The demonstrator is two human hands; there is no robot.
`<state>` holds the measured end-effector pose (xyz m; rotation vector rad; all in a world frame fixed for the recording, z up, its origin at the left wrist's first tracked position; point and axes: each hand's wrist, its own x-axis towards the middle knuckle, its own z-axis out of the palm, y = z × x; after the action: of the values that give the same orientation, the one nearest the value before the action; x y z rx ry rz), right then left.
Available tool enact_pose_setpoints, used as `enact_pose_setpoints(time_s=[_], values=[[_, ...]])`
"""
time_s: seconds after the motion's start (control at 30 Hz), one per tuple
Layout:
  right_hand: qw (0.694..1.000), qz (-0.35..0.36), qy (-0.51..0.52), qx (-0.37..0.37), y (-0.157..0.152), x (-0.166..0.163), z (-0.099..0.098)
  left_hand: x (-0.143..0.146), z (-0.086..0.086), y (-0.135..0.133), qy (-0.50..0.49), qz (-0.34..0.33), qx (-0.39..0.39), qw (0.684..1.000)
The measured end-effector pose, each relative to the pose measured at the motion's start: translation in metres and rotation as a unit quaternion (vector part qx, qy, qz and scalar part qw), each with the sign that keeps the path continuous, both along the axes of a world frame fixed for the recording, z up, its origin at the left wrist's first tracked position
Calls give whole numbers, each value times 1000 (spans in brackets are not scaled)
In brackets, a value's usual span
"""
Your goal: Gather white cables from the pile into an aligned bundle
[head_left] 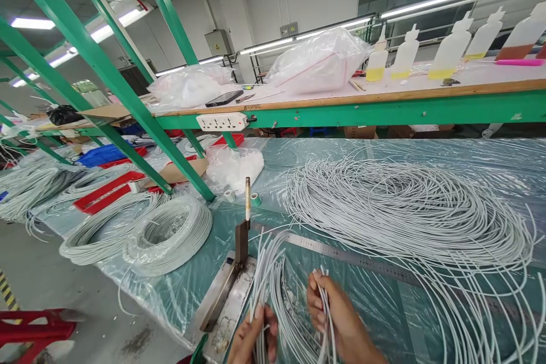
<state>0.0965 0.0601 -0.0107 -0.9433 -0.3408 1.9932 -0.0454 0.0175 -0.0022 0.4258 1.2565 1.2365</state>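
My left hand (255, 336) sits at the bottom edge, its fingers pinched round a bundle of thin white wires (273, 273) that loops up and over. My right hand (336, 318) is closed on the other ends of the same white wires, holding them upright just right of the loop. Both hands hover over the green bench covered in clear plastic (384, 318). Left of my hands stands a metal lever cutter (239, 273) with its handle raised. A steel ruler (341, 256) lies flat behind my hands.
A large loose heap of white wire (409, 210) fills the bench to the right. Coiled white wire (170, 233) lies to the left. A green shelf (384, 105) above carries plastic bags, squeeze bottles and a power strip (222, 121). A red stool (34, 327) stands at lower left.
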Motion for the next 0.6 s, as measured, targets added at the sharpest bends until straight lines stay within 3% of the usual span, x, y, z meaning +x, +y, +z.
enact_pose_setpoints(time_s=[0.13, 0.27, 0.37, 0.47, 0.6], values=[[975, 161, -143, 52, -11, 4, 1, 1, 0, 6, -58, 20, 6, 998], [881, 244, -382, 136, -27, 3, 7, 4, 2, 9, -64, 41, 6, 997], [829, 314, -441, 140, -32, 0, 14, 4, 2, 10, -72, 56, 3, 996], [810, 317, -470, 149, -33, -5, 19, 4, 0, 11, -84, 74, 8, 994], [810, 306, -475, 157, -32, -12, 15, 4, -1, 13, -96, 96, 0, 991]])
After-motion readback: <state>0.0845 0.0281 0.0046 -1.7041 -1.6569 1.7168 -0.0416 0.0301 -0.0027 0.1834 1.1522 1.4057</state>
